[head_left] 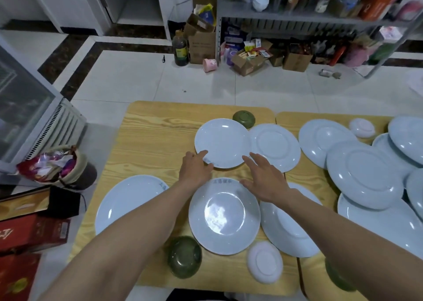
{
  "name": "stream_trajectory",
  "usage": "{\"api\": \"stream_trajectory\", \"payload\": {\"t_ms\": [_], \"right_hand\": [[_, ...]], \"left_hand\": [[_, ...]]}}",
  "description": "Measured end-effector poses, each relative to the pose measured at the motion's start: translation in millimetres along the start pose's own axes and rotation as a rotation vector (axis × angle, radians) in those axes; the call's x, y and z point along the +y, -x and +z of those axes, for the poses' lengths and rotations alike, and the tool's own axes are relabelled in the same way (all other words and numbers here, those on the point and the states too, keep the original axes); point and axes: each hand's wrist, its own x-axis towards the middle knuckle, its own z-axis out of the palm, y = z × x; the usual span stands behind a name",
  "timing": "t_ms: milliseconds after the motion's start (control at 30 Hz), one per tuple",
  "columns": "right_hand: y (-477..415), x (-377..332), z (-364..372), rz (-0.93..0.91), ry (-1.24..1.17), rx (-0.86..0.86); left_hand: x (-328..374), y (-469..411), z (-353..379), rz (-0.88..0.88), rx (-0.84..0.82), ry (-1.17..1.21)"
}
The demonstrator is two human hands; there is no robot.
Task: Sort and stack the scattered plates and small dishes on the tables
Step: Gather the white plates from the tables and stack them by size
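Left hand (194,166): fingers straight, resting on near rim of far plate (223,140). Right hand (266,178): fingers spread at its right edge, contact unclear. Plate upright, mid-table (148,135), beside overturned plate (278,147).

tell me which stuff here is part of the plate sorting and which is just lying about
Job: white plates, green bowls, small white dishes, on the wooden tables.
Lying about: oil bottle, cardboard boxes, pink cup, red boxes.

Dark bottle (180,48), perhaps oil, beside cardboard box (201,47)
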Motion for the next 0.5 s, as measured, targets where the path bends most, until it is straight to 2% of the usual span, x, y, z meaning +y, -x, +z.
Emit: {"api": "stream_trajectory", "payload": {"t_ms": [233, 400, 500], "right_hand": [[-12.5, 6.4, 1.9, 0.041, -0.046, -0.035], [-19.4, 7.6, 4.6, 0.05, -0.083, -0.062], [-21.4, 8.8, 7.0, 0.06, -0.11, -0.066]], "left_hand": [[-9.1, -32.8, 11.2, -0.071, -0.059, 0.136], [-16.0, -48.7, 21.6, -0.123, 0.027, 0.307], [-16.3, -51.3, 25.9, -0.217, 0.075, 0.521]]}}
